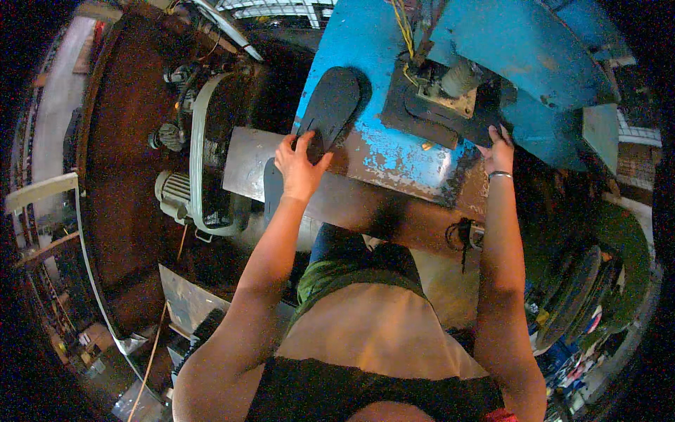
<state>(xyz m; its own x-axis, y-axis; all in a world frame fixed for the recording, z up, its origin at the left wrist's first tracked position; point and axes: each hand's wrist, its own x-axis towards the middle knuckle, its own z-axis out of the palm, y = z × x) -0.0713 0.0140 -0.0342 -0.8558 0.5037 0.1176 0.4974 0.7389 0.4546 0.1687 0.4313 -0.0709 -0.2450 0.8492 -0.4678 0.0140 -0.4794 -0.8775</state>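
- Presently, a black sole point(339, 95) lies flat on the blue table point(351, 32), left of the machine, and a second sole point(472, 125) lies beneath the metal block point(458, 103), over a dark plate point(422, 133).
- Pressing trouble looks the likeliest: if the block came down while the right hand point(500, 150) was further in, its fingers could be caught; they are at the sole's outer end, near the block but apart from it.
- A crooked mark or cut could result if the right hand tugged the second sole askew, since only one end appears to be held.
- The black sole might slide if the left hand point(301, 171) pushed it carelessly; a third sole point(270, 184) shows partly at the table's lower left, beside that wrist, and a stray forearm could knock it.
- The left arm bends outward at the elbow, its hand palm down, fingers spread and curved over the sole's near end, thumb apart; whether it grips or merely rests, I cannot tell.
- The right arm reaches forward nearly straight, a wristband point(500, 174) at its wrist; thumb and fingers seem to pinch the second sole's right end.
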